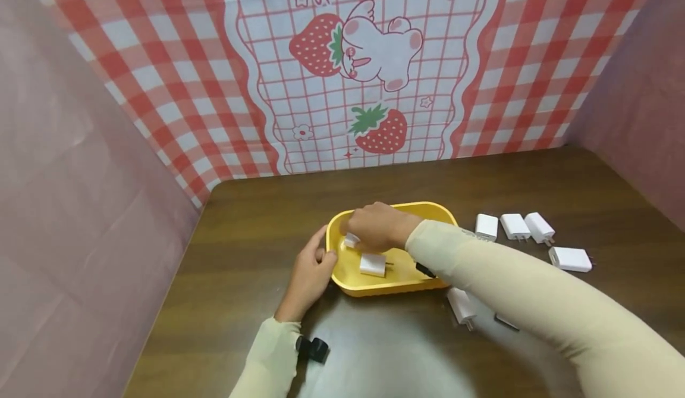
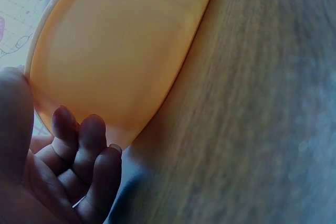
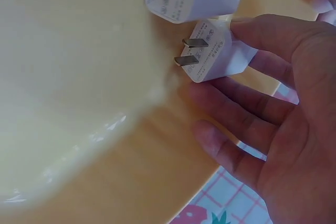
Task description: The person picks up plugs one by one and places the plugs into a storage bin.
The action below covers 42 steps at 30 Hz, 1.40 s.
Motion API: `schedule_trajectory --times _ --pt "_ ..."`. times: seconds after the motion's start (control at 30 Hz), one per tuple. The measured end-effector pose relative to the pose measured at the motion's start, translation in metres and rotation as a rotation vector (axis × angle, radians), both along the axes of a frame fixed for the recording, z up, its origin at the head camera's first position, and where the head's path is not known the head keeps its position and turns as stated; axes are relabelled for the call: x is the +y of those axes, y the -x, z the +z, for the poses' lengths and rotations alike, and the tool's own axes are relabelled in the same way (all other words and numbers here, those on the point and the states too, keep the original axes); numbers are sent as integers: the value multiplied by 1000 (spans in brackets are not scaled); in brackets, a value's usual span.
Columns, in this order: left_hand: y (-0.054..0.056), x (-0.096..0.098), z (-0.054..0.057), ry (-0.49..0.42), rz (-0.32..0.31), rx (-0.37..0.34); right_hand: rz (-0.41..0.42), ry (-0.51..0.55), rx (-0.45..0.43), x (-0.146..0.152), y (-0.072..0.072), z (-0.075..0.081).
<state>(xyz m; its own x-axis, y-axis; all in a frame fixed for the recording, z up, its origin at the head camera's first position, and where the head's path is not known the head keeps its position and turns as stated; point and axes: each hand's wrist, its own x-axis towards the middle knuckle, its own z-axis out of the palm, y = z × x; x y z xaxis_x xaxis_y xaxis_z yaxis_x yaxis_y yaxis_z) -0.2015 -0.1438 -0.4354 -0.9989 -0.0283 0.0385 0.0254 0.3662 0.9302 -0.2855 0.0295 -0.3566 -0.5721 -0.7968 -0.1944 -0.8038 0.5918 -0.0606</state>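
Observation:
The yellow plastic box (image 1: pixel 411 282) sits on the table, and my left hand (image 1: pixel 310 276) grips its left end. In the left wrist view, fingers (image 2: pixel 92 135) touch the box's outer wall. My right hand (image 1: pixel 379 226) reaches inside, pinching a white charger plug (image 3: pixel 223 53) between thumb and fingers near the left end. In the right wrist view its two metal prongs point away from the palm. Beside it in the box lies another white charger plug (image 1: pixel 373 265), prongs to the right. My right forearm hides part of the box's right side.
Right of the box are several white charger plugs: one near the box (image 1: pixel 486 227), a close pair (image 1: pixel 515 226), and one farther right (image 1: pixel 570 259). Another plug (image 1: pixel 461 306) lies by the box's front right corner. A dark-edged object (image 1: pixel 506 322) is partly under my right sleeve.

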Motion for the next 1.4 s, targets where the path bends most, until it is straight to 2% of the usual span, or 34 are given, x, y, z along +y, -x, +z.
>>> schedule_trajectory --times 0.1,0.3,0.5,0.67,0.83,1.0,1.2,1.4 --pt "-2 2 -2 -1 4 5 -19 -15 6 2 -2 -3" --pt "-6 2 -2 23 26 -13 7 25 22 5 -3 -6" --pt "-3 0 -1 29 28 -3 -31 112 33 18 -5 14" --pt "-2 -1 -1 38 35 -15 -112 191 30 42 -7 31" --pt "-1 1 -1 49 27 -20 -212 262 21 74 -15 35" --pt "0 4 -2 35 31 -3 -351 332 17 107 -31 36" --pt "3 1 0 48 28 -20 -528 389 78 141 -47 37" --pt "0 2 2 47 27 -45 -585 411 86 170 -69 34"
